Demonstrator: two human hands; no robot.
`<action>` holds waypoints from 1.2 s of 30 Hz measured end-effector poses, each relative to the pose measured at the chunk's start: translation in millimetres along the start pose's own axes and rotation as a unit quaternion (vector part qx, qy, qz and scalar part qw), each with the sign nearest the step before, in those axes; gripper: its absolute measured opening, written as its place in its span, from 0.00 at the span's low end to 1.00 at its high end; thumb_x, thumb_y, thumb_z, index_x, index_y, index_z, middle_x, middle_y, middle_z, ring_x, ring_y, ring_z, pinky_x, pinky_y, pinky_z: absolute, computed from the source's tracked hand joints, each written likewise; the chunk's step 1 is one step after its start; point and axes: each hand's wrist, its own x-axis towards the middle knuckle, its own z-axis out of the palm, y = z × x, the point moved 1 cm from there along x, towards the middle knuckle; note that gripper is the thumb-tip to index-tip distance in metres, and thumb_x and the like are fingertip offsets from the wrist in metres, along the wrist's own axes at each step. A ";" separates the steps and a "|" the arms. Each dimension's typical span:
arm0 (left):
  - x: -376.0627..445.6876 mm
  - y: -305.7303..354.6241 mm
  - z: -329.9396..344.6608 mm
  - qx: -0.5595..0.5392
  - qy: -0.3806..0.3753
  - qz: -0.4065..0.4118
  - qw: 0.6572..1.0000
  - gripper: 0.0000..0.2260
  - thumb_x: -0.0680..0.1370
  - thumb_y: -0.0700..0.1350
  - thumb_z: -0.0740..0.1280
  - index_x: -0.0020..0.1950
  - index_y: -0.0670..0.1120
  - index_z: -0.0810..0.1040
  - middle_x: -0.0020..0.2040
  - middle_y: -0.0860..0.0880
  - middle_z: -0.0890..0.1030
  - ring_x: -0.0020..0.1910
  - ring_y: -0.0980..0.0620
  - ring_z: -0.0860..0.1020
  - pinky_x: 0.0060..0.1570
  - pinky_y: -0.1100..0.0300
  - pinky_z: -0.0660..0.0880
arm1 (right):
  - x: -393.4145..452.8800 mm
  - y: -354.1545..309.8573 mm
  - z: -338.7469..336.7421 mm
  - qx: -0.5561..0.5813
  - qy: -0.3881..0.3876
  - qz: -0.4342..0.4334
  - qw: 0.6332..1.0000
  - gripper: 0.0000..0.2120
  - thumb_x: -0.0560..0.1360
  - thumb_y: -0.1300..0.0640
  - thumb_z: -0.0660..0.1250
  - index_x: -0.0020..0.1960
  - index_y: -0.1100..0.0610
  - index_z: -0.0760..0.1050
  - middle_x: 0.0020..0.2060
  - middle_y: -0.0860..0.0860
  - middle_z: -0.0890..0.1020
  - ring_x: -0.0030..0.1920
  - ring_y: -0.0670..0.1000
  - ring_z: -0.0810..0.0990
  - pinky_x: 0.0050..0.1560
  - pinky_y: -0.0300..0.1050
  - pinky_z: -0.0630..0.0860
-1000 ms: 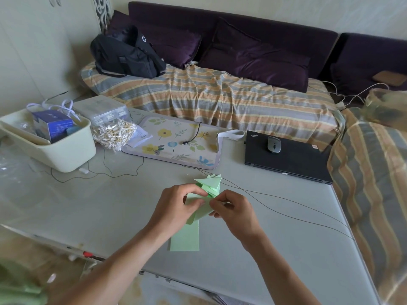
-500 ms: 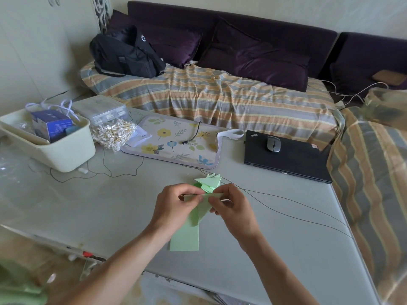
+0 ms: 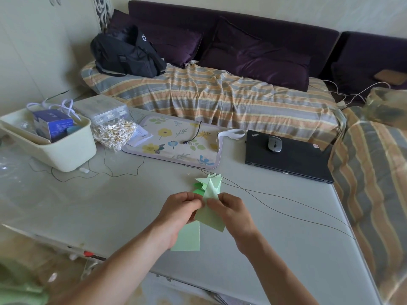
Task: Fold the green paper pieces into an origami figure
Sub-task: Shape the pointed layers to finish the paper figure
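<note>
On the table (image 3: 66, 208), a plastic bin (image 3: 66, 154) stands at the far left with a small box (image 3: 52, 124) inside. Right of it lies a bag of cotton swabs (image 3: 114, 134), a clear case (image 3: 102, 108) behind that. A mat (image 3: 176, 142) lies mid-table at the back, a cable end (image 3: 193, 135) on it. To the right sits a closed laptop (image 3: 293, 160), a mouse (image 3: 274, 143) on top. Behind the table is a sofa (image 3: 220, 93) carrying a bag (image 3: 127, 53) on its left end and cushions (image 3: 259, 56) along its back.
</note>
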 end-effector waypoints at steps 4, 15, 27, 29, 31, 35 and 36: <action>-0.8 4.6 -1.4 -0.013 0.000 0.039 0.999 0.02 0.76 0.42 0.75 0.47 0.45 0.87 0.39 0.50 0.86 0.34 0.57 0.83 0.39 0.66 0.77 | -3.3 -0.2 2.7 -0.009 -0.074 0.011 0.997 0.21 0.71 0.43 0.69 0.46 0.62 0.80 0.37 0.51 0.79 0.37 0.49 0.76 0.39 0.45 0.71; -0.4 4.8 -4.6 -0.039 0.030 0.053 0.997 0.07 0.73 0.39 0.77 0.49 0.40 0.86 0.36 0.49 0.86 0.31 0.58 0.82 0.34 0.70 0.76 | -1.1 4.6 4.9 0.001 -0.110 -0.010 0.994 0.25 0.72 0.39 0.71 0.49 0.63 0.80 0.43 0.64 0.81 0.41 0.51 0.76 0.43 0.49 0.69; 1.4 4.1 -4.8 -0.035 0.034 0.052 0.997 0.06 0.74 0.43 0.77 0.48 0.41 0.86 0.39 0.46 0.85 0.33 0.56 0.81 0.38 0.67 0.78 | 0.9 5.8 5.1 0.000 -0.134 -0.023 0.991 0.24 0.73 0.40 0.71 0.50 0.63 0.81 0.50 0.69 0.80 0.41 0.53 0.76 0.43 0.52 0.70; 3.0 4.2 -5.3 -0.036 0.043 0.057 0.997 0.06 0.74 0.45 0.77 0.47 0.43 0.87 0.41 0.43 0.84 0.35 0.53 0.79 0.43 0.64 0.79 | 0.8 5.6 5.5 -0.007 -0.132 -0.022 0.991 0.21 0.74 0.41 0.70 0.50 0.61 0.82 0.47 0.66 0.82 0.41 0.52 0.77 0.43 0.52 0.71; 4.0 3.9 -5.6 -0.037 0.052 0.058 0.996 0.05 0.74 0.45 0.77 0.46 0.44 0.87 0.40 0.43 0.84 0.35 0.53 0.79 0.42 0.65 0.79 | 0.4 5.2 6.0 -0.018 -0.126 -0.022 0.992 0.21 0.73 0.41 0.70 0.49 0.61 0.81 0.41 0.60 0.82 0.40 0.51 0.76 0.42 0.51 0.70; 4.0 3.8 -6.0 -0.038 0.064 0.056 0.996 0.05 0.74 0.44 0.77 0.46 0.44 0.88 0.38 0.45 0.84 0.32 0.56 0.79 0.38 0.68 0.78 | -0.4 4.5 5.8 -0.034 -0.119 -0.023 0.992 0.22 0.72 0.40 0.70 0.48 0.61 0.80 0.38 0.53 0.79 0.38 0.50 0.74 0.41 0.49 0.68; 4.1 4.1 -5.8 -0.041 0.062 0.054 0.996 0.05 0.74 0.44 0.77 0.47 0.44 0.88 0.39 0.44 0.85 0.33 0.56 0.79 0.40 0.67 0.78 | -0.6 4.4 5.7 -0.035 -0.118 -0.023 0.992 0.23 0.71 0.40 0.70 0.48 0.61 0.80 0.38 0.53 0.79 0.38 0.50 0.74 0.41 0.49 0.68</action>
